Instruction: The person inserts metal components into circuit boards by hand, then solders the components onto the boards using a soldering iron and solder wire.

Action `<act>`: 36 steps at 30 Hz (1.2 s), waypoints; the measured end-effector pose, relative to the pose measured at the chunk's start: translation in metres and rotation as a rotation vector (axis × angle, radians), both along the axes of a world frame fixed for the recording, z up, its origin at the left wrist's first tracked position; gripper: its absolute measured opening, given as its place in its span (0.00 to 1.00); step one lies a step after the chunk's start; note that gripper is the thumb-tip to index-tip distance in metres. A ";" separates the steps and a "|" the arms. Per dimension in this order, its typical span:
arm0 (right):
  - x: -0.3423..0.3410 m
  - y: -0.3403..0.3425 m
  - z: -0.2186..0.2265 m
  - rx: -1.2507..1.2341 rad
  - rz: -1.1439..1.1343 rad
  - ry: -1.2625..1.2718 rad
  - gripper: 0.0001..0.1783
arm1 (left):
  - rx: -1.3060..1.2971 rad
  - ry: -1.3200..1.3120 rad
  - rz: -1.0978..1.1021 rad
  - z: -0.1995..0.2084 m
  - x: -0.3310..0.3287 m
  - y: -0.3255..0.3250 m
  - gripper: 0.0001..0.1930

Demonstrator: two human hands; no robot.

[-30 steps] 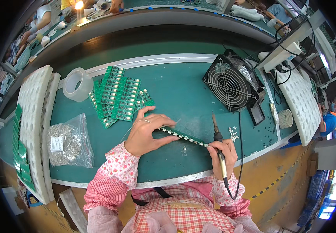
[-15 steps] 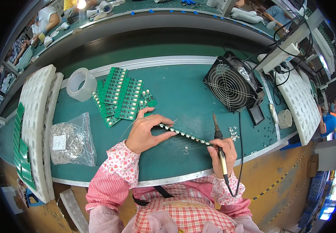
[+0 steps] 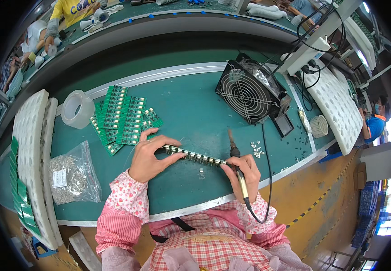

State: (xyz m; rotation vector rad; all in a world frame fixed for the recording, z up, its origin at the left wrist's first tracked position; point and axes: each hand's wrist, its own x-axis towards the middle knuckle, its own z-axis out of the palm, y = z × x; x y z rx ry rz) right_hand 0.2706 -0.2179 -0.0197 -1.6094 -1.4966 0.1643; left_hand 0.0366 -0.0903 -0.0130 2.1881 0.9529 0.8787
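Note:
A narrow circuit board strip [image 3: 198, 157], seen nearly edge-on with a row of small metal parts along it, is held up above the green bench. My left hand [image 3: 150, 157] pinches its left end between thumb and fingers. A thin wire, probably solder, shows faintly by those fingers. The strip's right end is pinched by my right hand [image 3: 244, 174], which also keeps a soldering iron [image 3: 235, 151] under its fingers, tip pointing up and away. A small loose metal part [image 3: 201, 171] lies on the bench below the strip.
Stacked green boards [image 3: 130, 118], a tape roll [image 3: 77, 109] and a bag of metal parts [image 3: 74, 174] lie left. Foam trays [image 3: 29, 135] stand beyond. At right are a black fan [image 3: 249, 92], an iron's cord [image 3: 269, 171] and loose small parts [image 3: 257, 149]. Other people work across the bench.
The view has shifted, so the bench things appear farther left. The strip has tilted, showing more of its parts. Both hands keep their hold.

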 end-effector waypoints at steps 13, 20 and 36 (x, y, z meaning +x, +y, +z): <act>-0.022 -0.008 0.003 -0.026 0.052 -0.076 0.15 | 0.343 0.192 -0.198 0.034 0.030 -0.031 0.14; -0.015 -0.016 0.004 -0.023 0.086 -0.042 0.15 | 0.350 0.219 -0.207 0.027 0.036 -0.032 0.11; 0.009 -0.050 0.021 0.374 0.136 0.569 0.12 | 0.296 0.250 -0.229 0.031 0.036 -0.038 0.10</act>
